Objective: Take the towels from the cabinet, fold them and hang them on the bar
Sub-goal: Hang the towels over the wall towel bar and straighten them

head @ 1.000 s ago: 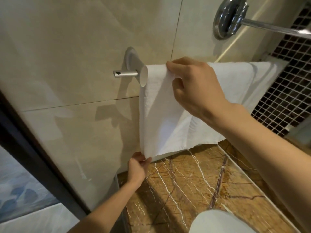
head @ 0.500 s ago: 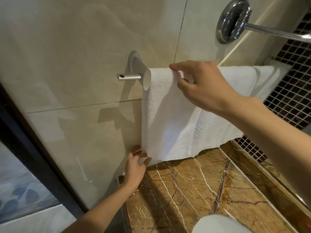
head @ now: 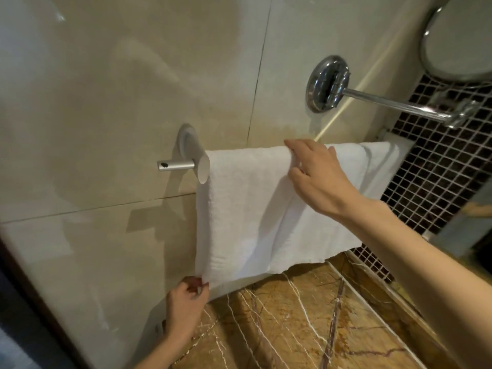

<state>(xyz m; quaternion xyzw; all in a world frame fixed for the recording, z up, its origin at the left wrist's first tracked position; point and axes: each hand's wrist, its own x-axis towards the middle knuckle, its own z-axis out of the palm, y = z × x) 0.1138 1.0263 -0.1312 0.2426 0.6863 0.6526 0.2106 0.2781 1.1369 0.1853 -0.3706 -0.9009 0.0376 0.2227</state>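
Left hand, lower centre, pinched the towel corner taut; right hand pinched its top over the bar, apparently straightening it.

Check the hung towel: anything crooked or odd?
On the white towel the front layer slants across the middle, and the bottom edge hangs lower at the left, where the left hand pinches the corner. No damage.

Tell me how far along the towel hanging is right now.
Done: a folded white towel hangs over the bar, with another layer draped to its right. In hand: the left hand pinches the towel's lower left corner while the right hand holds its top edge on the bar, apparently straightening it. Left: let go; the cabinet is out of view, so remaining towels are unknown.
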